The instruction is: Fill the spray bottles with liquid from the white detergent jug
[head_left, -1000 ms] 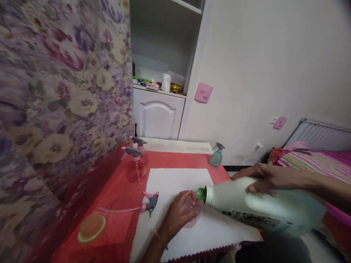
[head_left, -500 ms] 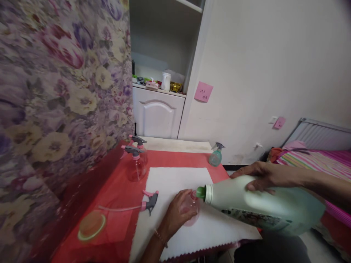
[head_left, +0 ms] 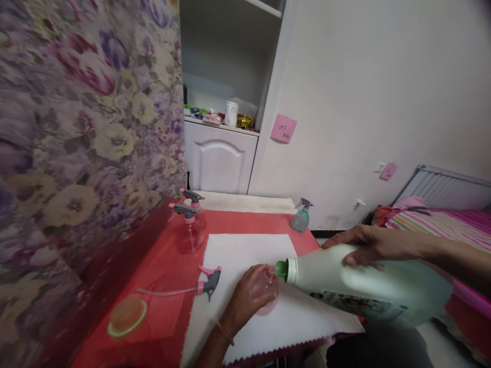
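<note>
pink bottle (head_left: 264, 285), clamped in the left hand (head_left: 244, 301) over a zigzag-edged white sheet (head_left: 299, 327), neck at the green spout (head_left: 281, 269) of a tipped pale jug (head_left: 341, 283), clamped in the right hand (head_left: 366, 246). underneath, red tabletop (head_left: 161, 322); loose sprayer (head_left: 209, 283) across the sheet's edge. farther, two pink spray bottles (head_left: 191, 239), green spray bottle (head_left: 300, 222). beyond, white cabinet (head_left: 220, 161), plain wall (head_left: 356, 92), striped bed (head_left: 433, 225).

The small bottle (head_left: 265, 285) is clear, glossy plastic, the jug (head_left: 345, 278) smooth plastic, the white mat (head_left: 295, 322) matt
</note>
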The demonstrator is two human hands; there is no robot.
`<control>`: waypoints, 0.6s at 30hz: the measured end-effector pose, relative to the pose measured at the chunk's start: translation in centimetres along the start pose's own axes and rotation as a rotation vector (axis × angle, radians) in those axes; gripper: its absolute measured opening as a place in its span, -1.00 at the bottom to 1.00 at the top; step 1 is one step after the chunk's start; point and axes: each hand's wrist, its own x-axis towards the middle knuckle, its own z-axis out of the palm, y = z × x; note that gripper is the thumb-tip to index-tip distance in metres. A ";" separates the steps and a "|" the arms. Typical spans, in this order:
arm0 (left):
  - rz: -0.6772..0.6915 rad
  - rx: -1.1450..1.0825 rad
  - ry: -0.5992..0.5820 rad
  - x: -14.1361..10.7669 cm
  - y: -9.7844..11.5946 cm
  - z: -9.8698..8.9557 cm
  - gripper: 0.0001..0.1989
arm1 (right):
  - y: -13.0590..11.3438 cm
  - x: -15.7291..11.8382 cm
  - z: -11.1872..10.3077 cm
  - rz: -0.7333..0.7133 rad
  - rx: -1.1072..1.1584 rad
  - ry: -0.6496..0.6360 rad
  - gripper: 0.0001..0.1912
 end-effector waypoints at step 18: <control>-0.028 -0.087 0.008 -0.1 0.1 0.0 -0.36 | -0.1 -0.1 -0.2 -0.002 -0.043 -0.030 -0.41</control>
